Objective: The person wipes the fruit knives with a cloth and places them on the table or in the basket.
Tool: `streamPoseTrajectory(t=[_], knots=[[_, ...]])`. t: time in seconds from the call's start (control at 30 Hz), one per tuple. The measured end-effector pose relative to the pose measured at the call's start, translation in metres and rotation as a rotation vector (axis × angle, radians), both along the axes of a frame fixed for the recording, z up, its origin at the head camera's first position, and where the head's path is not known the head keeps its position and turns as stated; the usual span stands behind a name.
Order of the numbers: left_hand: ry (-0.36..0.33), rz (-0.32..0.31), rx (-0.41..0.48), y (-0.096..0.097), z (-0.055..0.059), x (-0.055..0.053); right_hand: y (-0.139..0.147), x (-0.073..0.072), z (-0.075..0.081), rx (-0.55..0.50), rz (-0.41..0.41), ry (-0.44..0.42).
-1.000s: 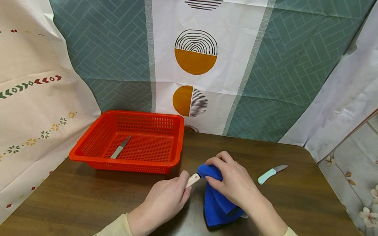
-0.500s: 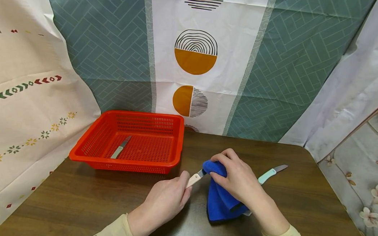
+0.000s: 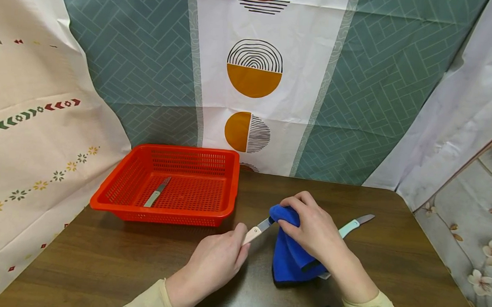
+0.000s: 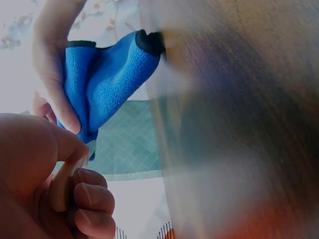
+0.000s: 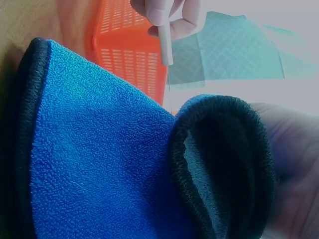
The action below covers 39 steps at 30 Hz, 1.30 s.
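Observation:
My left hand (image 3: 218, 257) grips the cream handle of a small knife (image 3: 253, 233), its blade pointing up and to the right. Around the outer part of that blade, my right hand (image 3: 315, 226) pinches a blue cloth (image 3: 290, 259) with dark edging; the tip is hidden inside the fold. A short stretch of bare blade shows between handle and cloth. In the left wrist view the cloth (image 4: 109, 79) hangs from the right hand's fingers, and curled left fingers (image 4: 92, 194) hold the handle. The right wrist view has the cloth (image 5: 99, 144) up close.
A red perforated basket (image 3: 221, 213) stands at the back left, with a pale-handled knife (image 3: 155, 195) lying in it. On the wooden table (image 3: 391, 270), a mint-handled knife (image 3: 353, 224) lies right of my right hand, partly covered by it. Patterned fabric (image 3: 255, 79) hangs behind.
My right hand and the cloth have slid up and to the right along the blade, baring more metal near the handle. The left hand stays in place.

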<state>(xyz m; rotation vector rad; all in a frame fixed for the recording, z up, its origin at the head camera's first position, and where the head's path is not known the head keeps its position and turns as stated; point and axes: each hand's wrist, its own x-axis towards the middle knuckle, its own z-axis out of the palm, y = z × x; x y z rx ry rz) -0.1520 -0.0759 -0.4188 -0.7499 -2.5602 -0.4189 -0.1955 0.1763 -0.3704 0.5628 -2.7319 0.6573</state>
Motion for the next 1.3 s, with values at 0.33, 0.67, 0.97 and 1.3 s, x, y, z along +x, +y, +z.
streamPoseTrajectory(t=[0.33, 0.67, 0.97, 1.3], knots=[[0.022, 0.001, -0.007, 0.000, 0.001, 0.001, 0.004, -0.001, -0.001, -0.002, -0.030, 0.030], [0.049, 0.004, -0.011, 0.000, 0.001, 0.002, 0.007, 0.001, 0.005, -0.005, -0.110, 0.024], [0.033, 0.018, -0.024, -0.001, 0.000, 0.000, 0.004, 0.005, 0.010, -0.010, -0.105, 0.024], [0.025, 0.015, -0.013, -0.001, 0.002, -0.001, -0.008, 0.014, 0.012, -0.015, 0.011, 0.065]])
